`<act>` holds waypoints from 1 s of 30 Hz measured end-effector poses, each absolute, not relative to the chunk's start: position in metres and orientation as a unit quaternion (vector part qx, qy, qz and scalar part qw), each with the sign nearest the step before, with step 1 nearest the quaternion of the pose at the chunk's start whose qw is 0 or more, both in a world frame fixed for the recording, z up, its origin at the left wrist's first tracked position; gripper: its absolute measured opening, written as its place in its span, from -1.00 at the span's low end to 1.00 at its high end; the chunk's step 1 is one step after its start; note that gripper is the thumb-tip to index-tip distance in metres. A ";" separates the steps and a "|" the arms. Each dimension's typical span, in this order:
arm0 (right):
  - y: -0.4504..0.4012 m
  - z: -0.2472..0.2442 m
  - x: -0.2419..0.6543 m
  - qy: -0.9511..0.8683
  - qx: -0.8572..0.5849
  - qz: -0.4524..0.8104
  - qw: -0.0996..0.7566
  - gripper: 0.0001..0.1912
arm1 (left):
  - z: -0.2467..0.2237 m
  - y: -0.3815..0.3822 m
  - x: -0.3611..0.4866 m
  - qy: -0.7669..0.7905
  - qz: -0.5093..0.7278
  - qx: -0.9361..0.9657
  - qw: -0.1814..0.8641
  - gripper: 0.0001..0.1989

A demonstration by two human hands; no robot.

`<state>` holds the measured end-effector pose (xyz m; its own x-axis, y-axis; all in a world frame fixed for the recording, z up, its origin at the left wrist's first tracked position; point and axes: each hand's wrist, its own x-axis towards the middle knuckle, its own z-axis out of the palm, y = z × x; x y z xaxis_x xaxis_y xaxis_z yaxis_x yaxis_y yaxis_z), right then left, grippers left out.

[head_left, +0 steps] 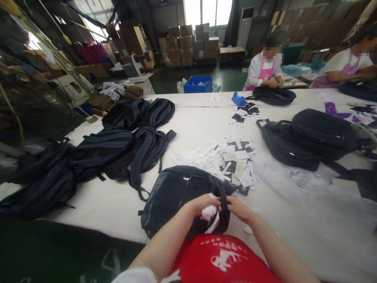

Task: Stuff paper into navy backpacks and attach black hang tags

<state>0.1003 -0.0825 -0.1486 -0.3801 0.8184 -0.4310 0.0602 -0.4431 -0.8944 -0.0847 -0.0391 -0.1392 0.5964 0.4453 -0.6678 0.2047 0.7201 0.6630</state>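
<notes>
A dark navy backpack point(167, 196) lies on the white table right in front of me, its zipper side up. My left hand point(203, 204) is closed around a crumpled white piece of paper or tissue point(209, 212), over the backpack's near right part. Close beside it, my right hand point(238, 208) has its fingers closed at a dark strap point(224, 202) of the backpack. The two hands' fingertips nearly meet there. A white strip point(213, 224) hangs below my left hand. Just beyond the backpack lies a scattered pile of black and white tags point(238, 165).
Several navy backpacks point(118, 149) are heaped at the left, and more backpacks point(306, 137) lie at the right beside clear plastic bags point(294, 188). Across the table, two people in pink aprons handle dark bags. A blue bin point(198, 84) stands behind the far edge.
</notes>
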 end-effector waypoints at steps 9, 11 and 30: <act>-0.087 -0.164 0.088 -0.419 -0.545 0.645 0.333 -0.82 | -0.144 -0.043 -0.087 0.465 0.103 0.394 0.786 -0.84; -0.091 -0.169 0.090 -0.389 -0.564 0.631 0.364 -0.82 | -0.142 -0.041 -0.090 0.460 0.085 0.416 0.780 -0.86; -0.147 -0.133 0.141 -0.196 -0.457 0.651 0.573 -0.92 | -0.126 -0.038 -0.073 0.322 -0.055 0.398 0.857 -0.73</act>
